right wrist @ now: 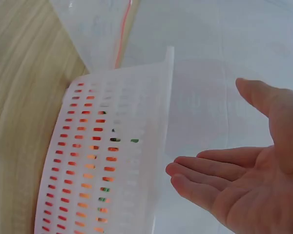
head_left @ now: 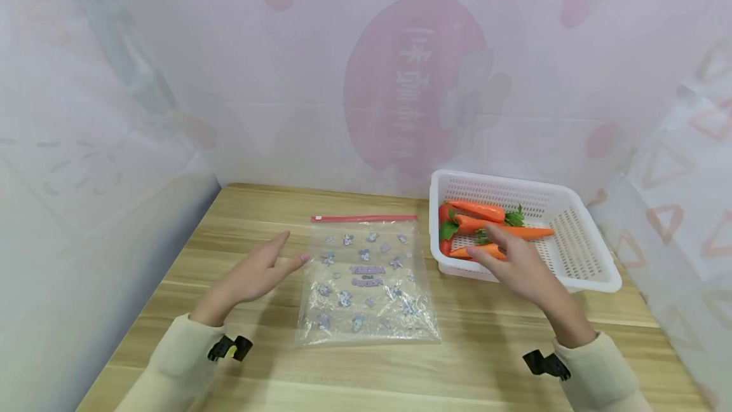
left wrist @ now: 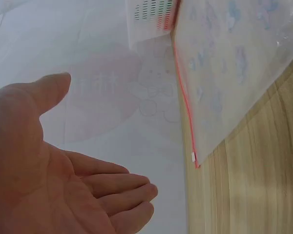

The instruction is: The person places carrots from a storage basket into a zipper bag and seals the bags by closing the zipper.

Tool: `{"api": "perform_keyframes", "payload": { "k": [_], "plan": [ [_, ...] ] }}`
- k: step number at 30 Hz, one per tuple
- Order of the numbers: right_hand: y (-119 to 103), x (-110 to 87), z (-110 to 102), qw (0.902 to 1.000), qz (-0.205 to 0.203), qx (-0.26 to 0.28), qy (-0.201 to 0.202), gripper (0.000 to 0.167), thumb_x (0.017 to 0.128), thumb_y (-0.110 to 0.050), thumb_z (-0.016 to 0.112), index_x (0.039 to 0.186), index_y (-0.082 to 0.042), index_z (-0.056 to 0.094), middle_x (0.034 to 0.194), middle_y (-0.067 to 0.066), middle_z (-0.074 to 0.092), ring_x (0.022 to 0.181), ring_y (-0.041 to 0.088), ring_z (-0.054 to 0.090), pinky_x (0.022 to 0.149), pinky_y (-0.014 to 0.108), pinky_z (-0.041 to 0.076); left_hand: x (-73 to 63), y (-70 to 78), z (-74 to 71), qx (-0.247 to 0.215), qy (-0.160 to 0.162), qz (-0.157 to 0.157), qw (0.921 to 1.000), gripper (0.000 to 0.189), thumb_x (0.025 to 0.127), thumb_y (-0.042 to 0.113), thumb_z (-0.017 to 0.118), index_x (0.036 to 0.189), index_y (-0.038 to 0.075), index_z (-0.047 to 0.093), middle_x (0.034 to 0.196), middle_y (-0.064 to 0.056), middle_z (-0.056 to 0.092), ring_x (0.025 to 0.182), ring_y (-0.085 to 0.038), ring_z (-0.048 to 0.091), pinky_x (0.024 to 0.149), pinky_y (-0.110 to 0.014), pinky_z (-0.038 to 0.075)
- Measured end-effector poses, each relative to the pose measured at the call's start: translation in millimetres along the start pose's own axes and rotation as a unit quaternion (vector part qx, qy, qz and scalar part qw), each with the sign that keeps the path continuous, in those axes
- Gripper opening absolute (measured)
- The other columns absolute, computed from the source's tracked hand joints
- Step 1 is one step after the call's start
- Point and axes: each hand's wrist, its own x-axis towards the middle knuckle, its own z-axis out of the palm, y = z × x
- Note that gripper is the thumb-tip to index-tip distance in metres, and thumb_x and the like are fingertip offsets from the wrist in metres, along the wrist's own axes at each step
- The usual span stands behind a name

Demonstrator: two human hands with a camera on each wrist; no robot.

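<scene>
A clear zip bag (head_left: 366,297) with small cartoon prints and a red slider strip lies flat on the table. My left hand (head_left: 260,275) hovers beside its left edge, fingers extended and thumb apart, holding nothing; the left wrist view shows that palm (left wrist: 53,195) bare. My right hand (head_left: 523,269) is over the near side of a white plastic basket (head_left: 595,259), its fingers loosely spread with nothing in them. Inside the basket lie several carrots (head_left: 534,233) with green tops, plus red tomato-like pieces (head_left: 445,212) at the left, partly covered by leaves.
The wood-grain table (head_left: 257,374) meets a pale printed cloth wall (head_left: 286,113) at the back, with more cloth on both sides. The basket stands at the table's back right, close to the bag's right edge. Its perforated side (right wrist: 88,161) rises near my right fingers.
</scene>
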Motion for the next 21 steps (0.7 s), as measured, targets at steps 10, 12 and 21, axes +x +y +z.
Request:
{"api": "perform_keyframes", "payload": {
  "k": [10, 12, 21],
  "plan": [
    [-21.0, 34.5, -11.3, 0.9972, 0.021, 0.069, -0.016, 0.062, 0.102, -0.048, 0.069, 0.144, -0.002, 0.062, 0.137, 0.02, 0.071, 0.128, 0.037, 0.068, 0.097, 0.048, 0.06, 26.4, 1.6, -20.4, -0.139, -0.032, -0.041, 0.9889, 0.082, 0.11, 0.046, 0.052, 0.159, -0.015, 0.026, 0.163, -0.037, 0.036, 0.15, -0.053, 0.04, 0.122, -0.064, 0.038],
    [-26.7, 43.8, -11.8, 0.9954, 0.041, 0.082, -0.028, 0.065, 0.101, -0.048, 0.069, 0.146, -0.001, 0.06, 0.138, 0.02, 0.07, 0.125, 0.036, 0.069, 0.095, 0.047, 0.062, 32.8, 0.8, -23.6, -0.152, -0.031, -0.055, 0.9864, 0.081, 0.11, 0.046, 0.053, 0.158, -0.014, 0.03, 0.161, -0.035, 0.04, 0.149, -0.051, 0.042, 0.121, -0.064, 0.04],
    [-52.9, 89.4, -14.1, 0.9947, 0.073, 0.053, -0.049, 0.061, 0.101, -0.044, 0.071, 0.143, -0.002, 0.064, 0.14, 0.02, 0.069, 0.129, 0.035, 0.065, 0.105, 0.05, 0.057, 64.4, -8.3, -33.7, -0.161, -0.016, -0.084, 0.9832, 0.063, 0.109, 0.036, 0.057, 0.149, -0.012, 0.048, 0.148, -0.034, 0.055, 0.139, -0.048, 0.055, 0.116, -0.058, 0.048]
  ]
}}
